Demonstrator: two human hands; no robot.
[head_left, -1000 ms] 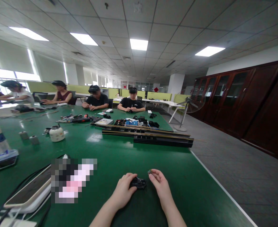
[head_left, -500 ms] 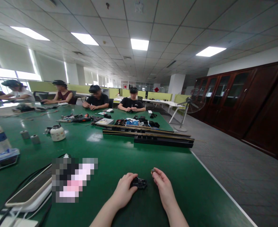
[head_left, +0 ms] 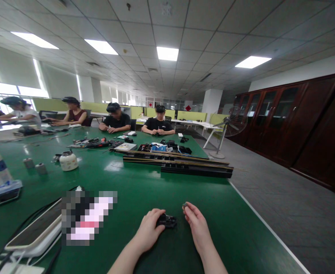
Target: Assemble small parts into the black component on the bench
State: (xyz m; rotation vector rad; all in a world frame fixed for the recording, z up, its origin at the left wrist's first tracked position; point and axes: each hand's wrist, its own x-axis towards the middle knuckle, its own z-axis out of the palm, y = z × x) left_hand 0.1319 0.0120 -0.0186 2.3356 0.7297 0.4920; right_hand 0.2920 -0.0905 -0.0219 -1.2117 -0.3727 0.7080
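The black part [head_left: 170, 221] sat on or just above the table [head_left: 144, 188], one end clasped between the left hand's [head_left: 149, 228] thumb and fingers, probably for steadiness. Beside it, apart, the right hand [head_left: 197, 228] pinched a grey piece [head_left: 184, 205] at its fingertips, seemingly for fine control.

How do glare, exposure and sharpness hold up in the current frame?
Head view: pale glare on the green table; head view: window at far left washed out; head view: the small part in the right hand lacks clear detail.
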